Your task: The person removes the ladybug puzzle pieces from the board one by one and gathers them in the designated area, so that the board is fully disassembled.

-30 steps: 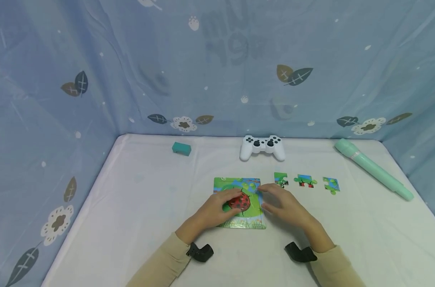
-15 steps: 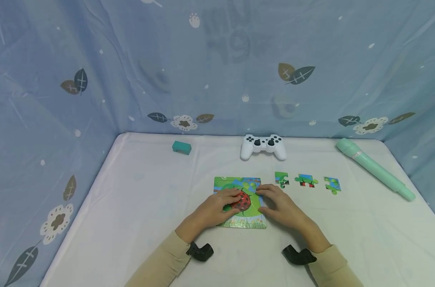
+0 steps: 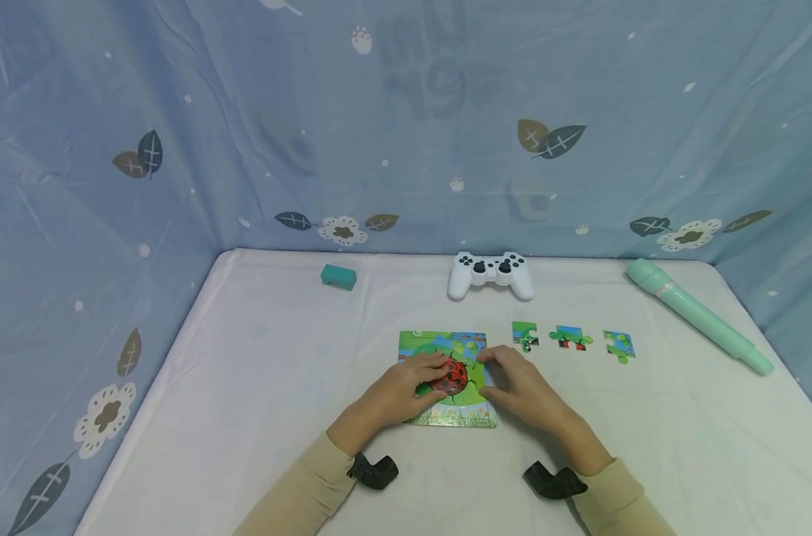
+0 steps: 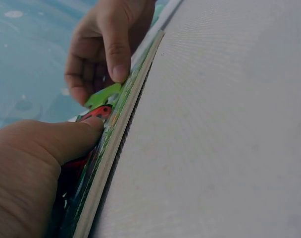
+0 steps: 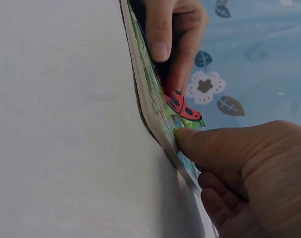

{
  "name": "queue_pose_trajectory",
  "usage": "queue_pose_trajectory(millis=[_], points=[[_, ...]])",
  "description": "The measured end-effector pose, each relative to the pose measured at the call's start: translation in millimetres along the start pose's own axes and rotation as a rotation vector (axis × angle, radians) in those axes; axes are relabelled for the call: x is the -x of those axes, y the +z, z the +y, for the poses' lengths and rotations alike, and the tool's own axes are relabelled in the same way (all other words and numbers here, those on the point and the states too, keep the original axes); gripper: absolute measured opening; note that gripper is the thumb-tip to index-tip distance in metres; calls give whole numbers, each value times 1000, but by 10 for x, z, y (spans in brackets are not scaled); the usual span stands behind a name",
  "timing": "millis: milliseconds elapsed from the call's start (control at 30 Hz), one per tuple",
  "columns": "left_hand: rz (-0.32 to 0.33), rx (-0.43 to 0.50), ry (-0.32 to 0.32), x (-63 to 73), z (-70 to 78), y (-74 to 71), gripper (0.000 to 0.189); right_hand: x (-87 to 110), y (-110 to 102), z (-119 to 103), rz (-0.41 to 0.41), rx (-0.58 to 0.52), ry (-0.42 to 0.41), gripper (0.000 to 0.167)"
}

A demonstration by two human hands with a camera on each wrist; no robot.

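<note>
A ladybug jigsaw puzzle lies in its thin tray on the table. My left hand rests over its left half, thumb and fingers spread on the red ladybug. My right hand is at the puzzle's right edge, pinching a green puzzle piece between thumb and fingers. This piece stands tilted up from the picture, and in the right wrist view the red ladybug part also sticks up beside my right thumb. My left palm hides the puzzle's left side.
Several things lie farther back: loose puzzle pieces in a row at right, a white game controller, a teal block and a mint-green wand-shaped object. Blue patterned cloth walls the table's back and sides.
My right hand has moved slightly left onto the puzzle's right edge and taken a piece between thumb and fingers; the piece has tilted up. My left hand has stayed nearly still.
</note>
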State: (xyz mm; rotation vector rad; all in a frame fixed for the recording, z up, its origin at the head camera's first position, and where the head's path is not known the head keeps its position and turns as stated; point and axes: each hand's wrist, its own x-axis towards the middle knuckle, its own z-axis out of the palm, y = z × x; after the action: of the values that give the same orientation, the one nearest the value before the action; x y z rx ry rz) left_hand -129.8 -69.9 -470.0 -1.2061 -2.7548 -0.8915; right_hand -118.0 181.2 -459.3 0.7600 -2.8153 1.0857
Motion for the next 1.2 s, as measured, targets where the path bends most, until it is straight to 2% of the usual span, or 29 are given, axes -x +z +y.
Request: queue_pose_trajectory(millis=[200, 467, 800, 900, 1200], points=[[-4, 6, -9, 0, 1, 6, 46, -2, -2, -20, -16, 31, 6, 43], [-7, 8, -15, -5, -5, 7, 46, 0, -6, 9, 7, 63, -41, 42], [-22, 18, -24, 7, 5, -8, 45, 6, -70, 3, 37, 127, -41, 40], [-31, 26, -33, 7, 6, -8, 45, 16, -145, 31, 42, 131, -18, 39], [-37, 20, -37, -3, 1, 2, 45, 126, -478, 222, -11, 111, 115, 40]])
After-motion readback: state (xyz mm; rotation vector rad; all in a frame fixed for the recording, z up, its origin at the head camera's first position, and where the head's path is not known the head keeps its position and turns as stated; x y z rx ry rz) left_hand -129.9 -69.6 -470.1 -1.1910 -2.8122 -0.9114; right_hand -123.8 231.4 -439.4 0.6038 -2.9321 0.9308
